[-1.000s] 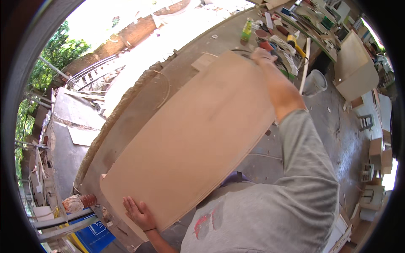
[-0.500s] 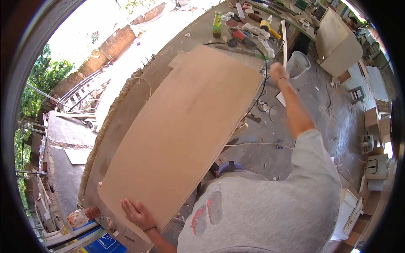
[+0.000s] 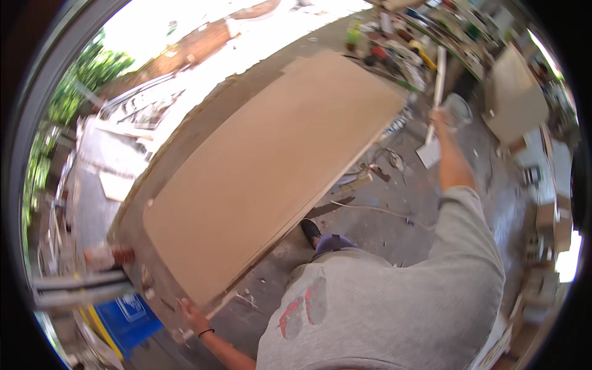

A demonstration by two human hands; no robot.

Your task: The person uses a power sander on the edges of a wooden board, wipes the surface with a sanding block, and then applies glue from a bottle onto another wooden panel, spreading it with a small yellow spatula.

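Note:
A long tan wooden panel [image 3: 271, 172] with rounded corners lies flat on the grey worktable [image 3: 213, 105]. At its near left corner is my left hand [image 3: 195, 317], its fingers stretched along the edge and touching it; the fingertips are blurred. My right arm reaches far to the right. There my right hand [image 3: 439, 116] looks closed over a long pale strip [image 3: 440, 77], beside a translucent bucket [image 3: 457, 111]. Motion blur hides whether the fingers grip the strip or something small. Just below that hand is a white flat piece [image 3: 429, 153].
Tools and a green bottle [image 3: 353, 34] clutter the table's far end. A cable [image 3: 382, 213] and wood scraps [image 3: 356, 182] lie on the floor to the right. Near the lower left stands a blue box [image 3: 129, 317]. A pale cabinet [image 3: 515, 92] stands at the far right.
My left hand has slid from the panel's top surface to its near corner. My right hand has moved over the pale strip. The whole view has turned, shifting the scene.

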